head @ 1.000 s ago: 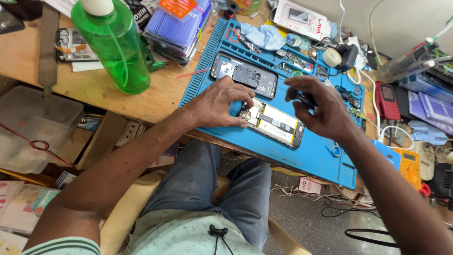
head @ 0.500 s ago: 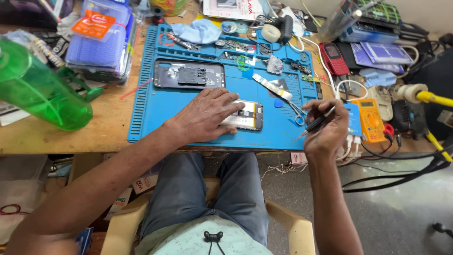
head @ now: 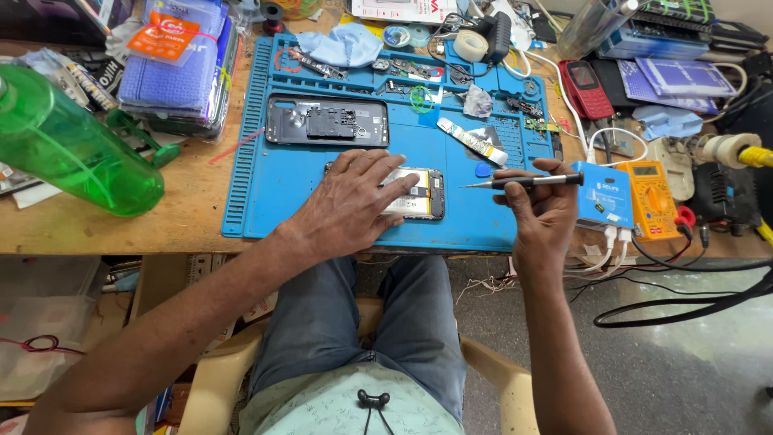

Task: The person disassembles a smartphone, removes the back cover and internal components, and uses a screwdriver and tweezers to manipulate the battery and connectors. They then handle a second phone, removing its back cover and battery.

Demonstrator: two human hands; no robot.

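Comparing with a second ago: the right hand has come off the opened phone and drawn out to the right of centre, now carrying a screwdriver.
Meaning for the work: my judgement is that the tool is fetched and aimed, so the screws on the phone are what comes under it; no screw is touched yet.
Phone [head: 412, 193]: lies flat at the centre of the frame on the blue mat [head: 274, 189], back off, battery and board showing; its left half is hidden under the left hand.
Left hand [head: 348, 205]: spread flat, palm down, fingers fanned across the phone and pressing it to the mat; it has stayed there across all three pictures.
Right hand [head: 541, 208]: curled shut around the screwdriver [head: 523, 181], thumb and fingers pinching the dark handle, hovering over the mat's right edge.
Screwdriver tip: points left toward the phone's right end, near it but apart.
Back cover [head: 327, 122]: dark, lying above the phone on the mat, untouched.
Green bottle [head: 72, 149]: on its side at the left of the frame, on the wooden bench.
Orange meter [head: 654, 197]: right of the right hand, beside a blue box.
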